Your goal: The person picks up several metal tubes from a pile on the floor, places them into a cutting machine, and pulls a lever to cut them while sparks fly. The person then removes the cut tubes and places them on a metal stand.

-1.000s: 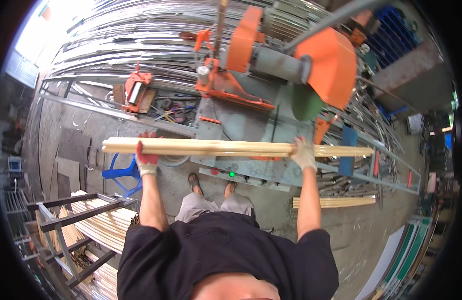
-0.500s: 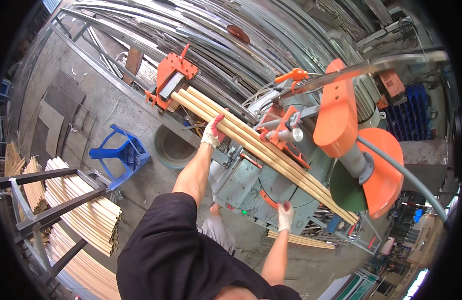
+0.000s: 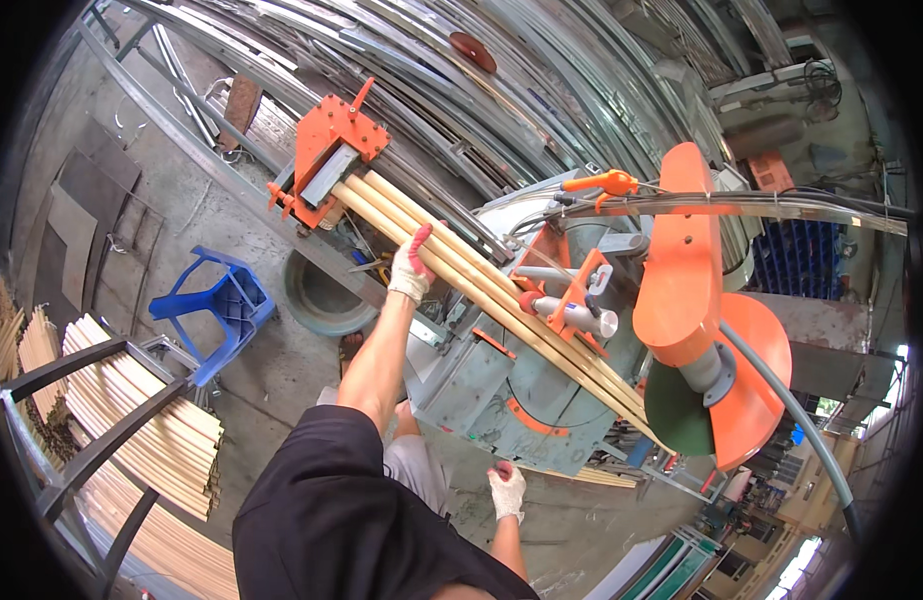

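Several long, pale-yellow tubes [image 3: 501, 310] lie side by side, slanting across the grey-green bed [image 3: 461, 388] of a cutting machine. My left hand [image 3: 411, 268], in a white glove with red fingers, is closed on the tubes near their far-left ends. Those ends meet the pad of an orange end stop [image 3: 326, 165]. An orange clamp [image 3: 578, 305] with a silver cylinder stands over the tubes' middle. Toward the right, the tubes pass beside the machine's orange head [image 3: 678, 260] and dark green disc [image 3: 678, 410]. My right hand [image 3: 506, 492], gloved alike, hangs off the bed's near edge with curled fingers; its grasp is hidden.
At left stand a blue plastic stool [image 3: 216, 305] and a dark metal rack [image 3: 106, 430] stacked with more pale tubes. A round grey basin [image 3: 326, 290] sits under the stop's rail. Long metal profiles [image 3: 421, 70] fill the far side. A grey hose [image 3: 791, 395] curves down at right.
My right hand has drawn back from the bed's near edge, toward me and left. My left hand stays on the tubes. The whole view has shifted a little.
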`<state>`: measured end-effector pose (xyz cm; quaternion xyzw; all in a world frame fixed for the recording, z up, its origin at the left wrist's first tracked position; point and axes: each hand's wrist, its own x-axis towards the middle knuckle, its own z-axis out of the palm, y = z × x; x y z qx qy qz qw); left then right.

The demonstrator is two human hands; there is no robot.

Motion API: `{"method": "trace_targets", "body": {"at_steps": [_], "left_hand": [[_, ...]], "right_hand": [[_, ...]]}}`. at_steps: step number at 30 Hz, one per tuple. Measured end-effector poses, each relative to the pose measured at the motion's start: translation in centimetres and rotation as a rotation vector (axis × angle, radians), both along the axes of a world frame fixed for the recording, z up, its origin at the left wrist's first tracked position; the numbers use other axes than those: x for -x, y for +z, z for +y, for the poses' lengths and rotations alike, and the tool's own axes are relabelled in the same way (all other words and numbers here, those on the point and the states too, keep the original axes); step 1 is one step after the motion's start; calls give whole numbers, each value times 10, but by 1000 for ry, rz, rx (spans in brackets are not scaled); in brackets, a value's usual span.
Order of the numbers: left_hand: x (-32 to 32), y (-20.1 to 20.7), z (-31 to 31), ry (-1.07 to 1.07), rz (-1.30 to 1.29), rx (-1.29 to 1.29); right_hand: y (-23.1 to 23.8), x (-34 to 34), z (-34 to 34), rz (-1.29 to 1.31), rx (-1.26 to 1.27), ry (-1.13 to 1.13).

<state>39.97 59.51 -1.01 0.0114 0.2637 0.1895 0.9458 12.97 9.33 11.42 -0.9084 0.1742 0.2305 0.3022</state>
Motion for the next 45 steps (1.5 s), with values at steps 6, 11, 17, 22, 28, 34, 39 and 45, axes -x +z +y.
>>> {"method": "trace_targets", "body": {"at_steps": [6,11,17,22,28,34,39,45], "left_hand": [[2,-25,48,252,367,-169],[4,-15,54,141,422,-355],[16,-27,99,-133,286,-70],[6,-7,80,-230,400,-264],[10,-2,78,-185,390,-358],[17,-16,92,-162,344,-362],[12,-6,81,-108,344,-358],[7,1,72,-70,373,-375]], "right_hand": [[-6,0,7,81,69,192],[23,-10,54,213,67,205],[-3,-47,15,259,72,73],[5,-49,4,560,60,-210],[-87,-8,-44,144,358,280],[-106,-42,-33,390,408,340],[-126,-37,-68,-214,575,1038],[-112,-29,-69,235,701,921]]}}
